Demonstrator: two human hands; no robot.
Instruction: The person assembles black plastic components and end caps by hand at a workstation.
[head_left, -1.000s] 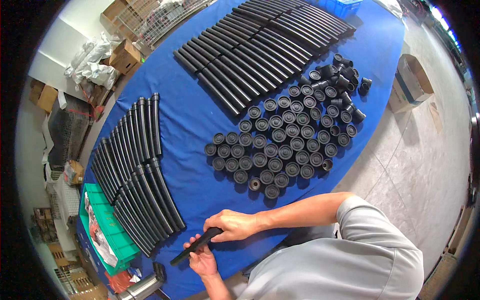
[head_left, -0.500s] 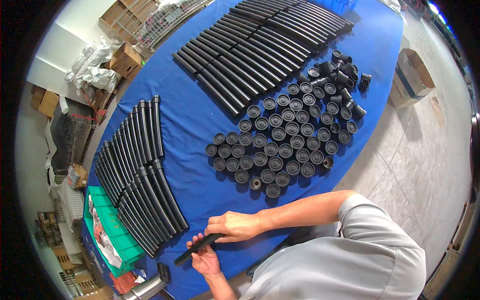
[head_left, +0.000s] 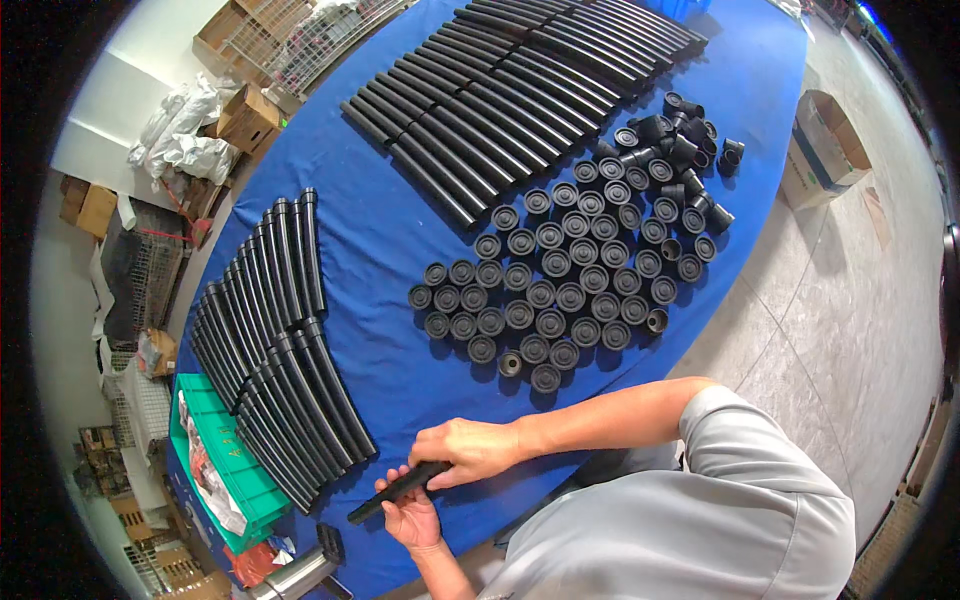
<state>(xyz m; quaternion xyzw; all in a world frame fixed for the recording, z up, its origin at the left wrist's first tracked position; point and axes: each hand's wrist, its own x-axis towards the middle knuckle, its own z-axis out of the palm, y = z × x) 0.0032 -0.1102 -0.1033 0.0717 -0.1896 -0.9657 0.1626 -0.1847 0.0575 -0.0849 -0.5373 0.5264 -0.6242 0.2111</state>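
Note:
A short length of black tube (head_left: pixel 367 511) slants over the table's near edge, held in both hands. My left hand (head_left: pixel 412 518) cups it from below, with fingers curled around its middle. From above, my right hand (head_left: pixel 466 453) is closed over its upper right end, which is partly hidden under the fingers. To the left of my hands, black tubes with collared ends (head_left: pixel 300 390) lie side by side in two overlapping rows. Farther right, many round black caps (head_left: pixel 550 322) stand on the blue cloth (head_left: pixel 375 350).
Long black tubes (head_left: pixel 480 120) lie in rows at the far side. Tumbled black fittings (head_left: pixel 680 150) are heaped at the right. A green crate (head_left: pixel 225 455) and a silver metal cylinder (head_left: pixel 298 577) are at the near left. An open cardboard box (head_left: pixel 825 155) stands on the floor.
My right hand has shifted very slightly left along the tube. Both hands keep hold of it, and the view has moved a little.

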